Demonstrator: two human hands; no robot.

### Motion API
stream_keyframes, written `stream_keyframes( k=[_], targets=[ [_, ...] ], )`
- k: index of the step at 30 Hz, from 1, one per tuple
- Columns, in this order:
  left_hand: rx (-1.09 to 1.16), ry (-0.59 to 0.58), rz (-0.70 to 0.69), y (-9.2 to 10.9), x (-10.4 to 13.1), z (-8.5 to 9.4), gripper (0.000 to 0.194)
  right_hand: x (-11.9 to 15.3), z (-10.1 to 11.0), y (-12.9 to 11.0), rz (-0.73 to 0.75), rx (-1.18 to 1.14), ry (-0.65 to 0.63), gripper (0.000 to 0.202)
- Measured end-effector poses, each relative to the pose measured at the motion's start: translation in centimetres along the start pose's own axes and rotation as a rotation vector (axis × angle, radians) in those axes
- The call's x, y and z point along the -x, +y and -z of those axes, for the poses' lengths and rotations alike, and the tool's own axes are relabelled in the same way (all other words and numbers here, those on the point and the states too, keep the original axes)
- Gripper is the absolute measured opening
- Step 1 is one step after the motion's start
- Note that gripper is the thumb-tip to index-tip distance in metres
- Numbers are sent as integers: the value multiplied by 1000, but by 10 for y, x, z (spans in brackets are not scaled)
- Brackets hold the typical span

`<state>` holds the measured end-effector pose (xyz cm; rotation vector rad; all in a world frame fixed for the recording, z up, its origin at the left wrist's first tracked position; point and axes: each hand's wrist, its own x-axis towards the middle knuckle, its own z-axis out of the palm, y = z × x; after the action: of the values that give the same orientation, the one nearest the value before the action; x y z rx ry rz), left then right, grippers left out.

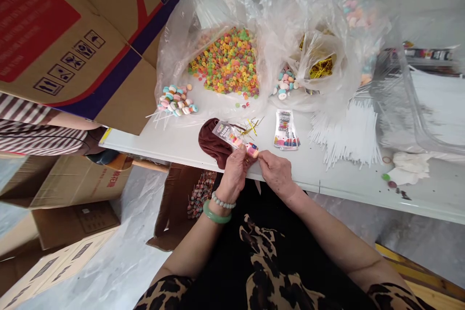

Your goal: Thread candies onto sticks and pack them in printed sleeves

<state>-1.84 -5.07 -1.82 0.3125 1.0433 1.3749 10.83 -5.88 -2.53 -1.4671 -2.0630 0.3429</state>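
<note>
My left hand [235, 168], wearing bracelets, grips a small clear candy bag [225, 132] with a printed top and colourful candies inside. The bag tilts over the front edge of the table. At its lower right end, my right hand [276, 170] is closed with thumb and finger pinched together at the bag's opening; what lies between those fingertips is hidden. Under the bag is a dark brown cloth [209, 144]. Gold twist ties [252, 128] lie just behind the hands. To the right is a stack of flat printed bags [285, 130].
Candy sticks [176, 100] lie at the left, before a plastic bag of ring candies [232, 60]. White sticks [350, 133] and a clear bin [436, 143] occupy the right. A large carton [109, 24] overhangs the left; an open box [165, 203] stands below the table edge.
</note>
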Motion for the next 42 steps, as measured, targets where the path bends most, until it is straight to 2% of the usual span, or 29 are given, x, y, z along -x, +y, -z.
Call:
stream_keyframes(
  k=[5, 11, 14, 17, 20, 22, 26, 29, 32, 35, 40, 42],
  targets=[
    [23, 22, 0, -12, 7, -3, 34, 2, -5, -1, 119, 137, 25, 25],
    [82, 22, 97, 2, -3, 2, 33, 4, -3, -3, 220, 237, 72, 27],
    [65, 18, 39, 10, -5, 3, 27, 4, -1, -3, 249, 300, 102, 26],
    [33, 23, -44, 10, -4, 1, 31, 4, -1, -6, 266, 316, 91, 25],
    [31, 19, -60, 2, -1, -4, 32, 0, -2, -10, 212, 240, 55, 25],
    [38, 9, -41, -5, 1, -7, 31, -4, -3, -12, 103, 111, 32, 25],
    [67, -16, 17, -13, 5, -10, 30, -13, -4, -8, -194, -326, -63, 20],
    [59, -12, 62, -6, 4, -6, 31, -14, -2, -2, -249, -564, -145, 17],
    [17, 37, 44, 8, 0, 0, 32, -11, 3, 2, -239, -556, -180, 16],
    [-49, 36, 51, 15, -2, 1, 33, -10, 5, 1, -308, -508, -189, 16],
    [-42, 40, -33, 1, 1, -8, 31, -15, -2, -8, -208, -462, -88, 20],
    [-33, 34, -9, -3, 2, -8, 32, -15, -4, -8, -183, -439, -62, 20]
  ],
)
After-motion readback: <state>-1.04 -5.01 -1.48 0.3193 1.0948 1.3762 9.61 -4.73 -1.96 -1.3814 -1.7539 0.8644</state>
